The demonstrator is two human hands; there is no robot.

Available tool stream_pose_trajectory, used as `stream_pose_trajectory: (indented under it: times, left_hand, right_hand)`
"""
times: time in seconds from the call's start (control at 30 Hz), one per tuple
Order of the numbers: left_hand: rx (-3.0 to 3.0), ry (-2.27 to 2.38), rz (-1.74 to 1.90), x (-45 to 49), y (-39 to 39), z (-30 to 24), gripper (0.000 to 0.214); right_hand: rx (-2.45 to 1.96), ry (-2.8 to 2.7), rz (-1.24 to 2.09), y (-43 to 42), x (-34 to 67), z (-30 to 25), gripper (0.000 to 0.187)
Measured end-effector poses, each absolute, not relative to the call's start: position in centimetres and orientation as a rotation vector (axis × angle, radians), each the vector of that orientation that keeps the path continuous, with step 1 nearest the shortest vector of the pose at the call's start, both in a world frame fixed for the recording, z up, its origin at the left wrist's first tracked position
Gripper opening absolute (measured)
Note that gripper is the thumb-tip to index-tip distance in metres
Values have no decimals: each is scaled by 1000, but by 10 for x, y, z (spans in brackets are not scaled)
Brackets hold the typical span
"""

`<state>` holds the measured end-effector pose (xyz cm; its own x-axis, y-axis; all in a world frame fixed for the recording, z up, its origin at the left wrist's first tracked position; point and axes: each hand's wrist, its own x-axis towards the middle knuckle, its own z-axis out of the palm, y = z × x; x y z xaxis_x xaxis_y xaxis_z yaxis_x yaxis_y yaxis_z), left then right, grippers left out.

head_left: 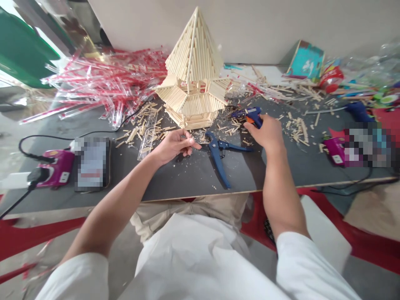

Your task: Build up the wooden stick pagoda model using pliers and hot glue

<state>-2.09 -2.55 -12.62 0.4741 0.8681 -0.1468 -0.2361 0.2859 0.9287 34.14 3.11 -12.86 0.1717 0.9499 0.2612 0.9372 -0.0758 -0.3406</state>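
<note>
My right hand [269,132] is closed around a blue glue gun [253,114] with an orange trigger, its nozzle end pointing left. My left hand [175,146] hovers over the near part of the table, thumb and fingers drawn together; anything small between them is too unclear to make out. Beside its fingertips lies a blue-handled hand cutter [218,160], handles spread apart. Behind both hands stands a model [195,58] built of thin wooden sticks, with a pointed roof above a flared lower tier. A clear ruler [148,135] rests left of my left hand.
Cut stick pieces [300,130] are scattered over the dark table [187,181]. Red-and-clear plastic wrappers [112,81] pile up at back left. A phone [91,164] and a purple power socket [59,166] with cables sit on the left; another purple socket [335,151] is at right.
</note>
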Motion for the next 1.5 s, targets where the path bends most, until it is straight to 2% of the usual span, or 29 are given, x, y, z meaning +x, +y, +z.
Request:
stream_pose_trajectory:
  times: [0.1, 0.2, 0.37, 0.5, 0.63, 0.8, 1.07, 1.33, 1.4, 1.5]
  left_hand:
    - [1055, 711, 856, -22, -25, -128, 52]
    - [1077, 666, 877, -23, -25, -130, 47]
    - [1068, 664, 994, -22, -25, -135, 37]
    - [1050, 665, 989, -21, -25, -136, 35]
    - [1039, 658, 999, -21, -24, -134, 35]
    - [992, 699, 1000, -22, -22, -134, 46]
    - [977, 758, 970, -21, -23, -134, 55]
    - [1080, 756, 927, -20, -24, -135, 50]
    - [1103, 777, 933, -19, -24, -134, 46]
    - [1121, 818, 944, -17, -25, -133, 45]
  right_hand:
    - [-1960, -1720, -215, 25, 334, -124, 44]
    - [-1701, -1844, -304, 12, 312, -111, 26]
    - [-951, -2340, 17, -24, 255, -94, 14]
    - [-657, -2338, 200, -40, 217, -90, 21]
    - [-631, -2330, 256, -33, 198, -89, 10]
    - [-659, -2326, 389, -19, 194, -87, 4]
    - [-659, -2321, 611, -12, 199, -92, 8]
    - [-754, -2279, 859, -15, 205, -103, 16]
    - [-793, -2262, 861, -12, 209, -104, 17]
    - [-885, -2233, 696, -3, 219, -105, 15]
